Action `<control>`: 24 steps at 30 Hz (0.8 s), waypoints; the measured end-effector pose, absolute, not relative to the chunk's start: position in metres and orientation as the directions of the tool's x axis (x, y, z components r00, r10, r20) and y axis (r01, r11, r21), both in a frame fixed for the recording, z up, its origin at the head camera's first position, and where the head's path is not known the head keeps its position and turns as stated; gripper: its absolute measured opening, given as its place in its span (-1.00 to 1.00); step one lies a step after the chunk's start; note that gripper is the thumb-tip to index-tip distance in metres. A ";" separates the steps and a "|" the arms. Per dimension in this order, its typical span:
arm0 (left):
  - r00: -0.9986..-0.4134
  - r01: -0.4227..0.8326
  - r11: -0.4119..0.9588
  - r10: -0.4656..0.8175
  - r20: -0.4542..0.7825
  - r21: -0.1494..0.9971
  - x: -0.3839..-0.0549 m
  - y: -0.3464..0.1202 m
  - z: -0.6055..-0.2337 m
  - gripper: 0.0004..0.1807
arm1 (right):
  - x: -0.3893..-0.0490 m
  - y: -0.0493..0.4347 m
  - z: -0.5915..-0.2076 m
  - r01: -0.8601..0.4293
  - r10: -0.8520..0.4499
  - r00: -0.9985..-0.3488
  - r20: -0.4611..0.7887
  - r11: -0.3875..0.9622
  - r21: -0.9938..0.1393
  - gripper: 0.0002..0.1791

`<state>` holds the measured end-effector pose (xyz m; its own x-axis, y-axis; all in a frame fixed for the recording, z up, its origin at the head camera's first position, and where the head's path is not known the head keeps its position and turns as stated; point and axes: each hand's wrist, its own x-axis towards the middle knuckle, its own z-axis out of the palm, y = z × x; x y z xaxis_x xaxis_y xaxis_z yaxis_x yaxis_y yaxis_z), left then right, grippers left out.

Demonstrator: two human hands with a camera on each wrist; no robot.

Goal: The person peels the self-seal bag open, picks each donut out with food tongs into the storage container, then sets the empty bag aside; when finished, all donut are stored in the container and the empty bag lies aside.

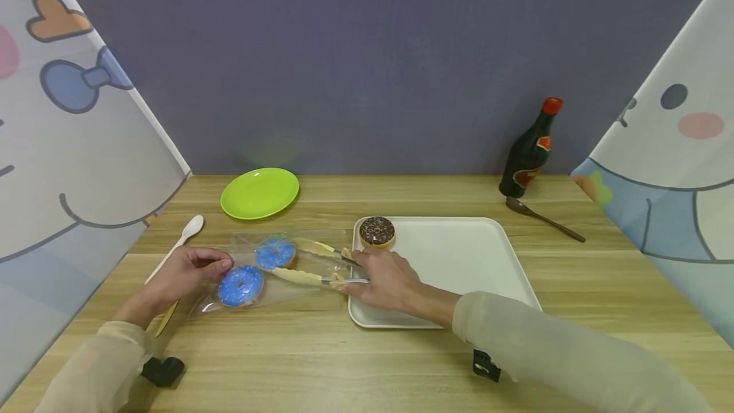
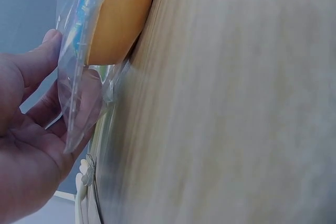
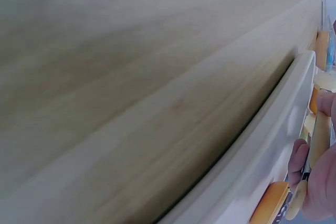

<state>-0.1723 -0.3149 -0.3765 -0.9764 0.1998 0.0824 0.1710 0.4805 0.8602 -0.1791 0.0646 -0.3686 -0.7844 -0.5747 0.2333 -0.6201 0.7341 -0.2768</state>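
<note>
My left hand (image 1: pixel 192 273) pinches the edge of a clear plastic bag (image 1: pixel 318 241), thumb on one side and fingers on the other in the left wrist view. Two blue-iced donuts lie in the bag: a near one (image 1: pixel 241 285) beside my left fingers and a farther one (image 1: pixel 275 252). In my right hand (image 1: pixel 390 278) is a pair of tongs (image 1: pixel 301 276) with cream scalloped ends. They point left over the bag, spread apart, tips at the farther donut's right side. The bag's far end reaches the tray (image 1: pixel 453 266), where a chocolate-iced donut (image 1: pixel 377 231) sits in the back left corner.
A green plate (image 1: pixel 260 193) lies behind the bag. On the left, a white spoon (image 1: pixel 192 227) passes behind my left hand. At the back right stands a dark bottle (image 1: pixel 527 152) with a red cap, a brown wooden spoon (image 1: pixel 545 218) in front of it.
</note>
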 end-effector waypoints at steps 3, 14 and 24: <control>-0.976 0.171 0.481 0.200 0.082 0.860 -0.172 -0.315 -0.377 -0.74 | -0.176 0.072 -0.370 -0.633 -0.575 -0.773 0.268 0.726 -0.267 -0.40; -0.978 0.161 0.486 0.198 0.071 0.859 -0.172 -0.314 -0.375 -0.74 | -0.166 0.099 -0.380 -0.648 -0.551 -0.754 0.357 0.712 -0.270 -0.39; -0.975 0.171 0.469 0.205 0.081 0.866 -0.171 -0.313 -0.377 -0.75 | -0.159 0.117 -0.381 -0.655 -0.541 -0.747 0.386 0.699 -0.287 -0.39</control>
<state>-0.1708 -0.3134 -0.3769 -0.9753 0.2052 0.0811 0.1708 0.4692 0.8664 -0.1589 0.1166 -0.3812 -0.7471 -0.5412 0.3858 -0.6547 0.6993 -0.2868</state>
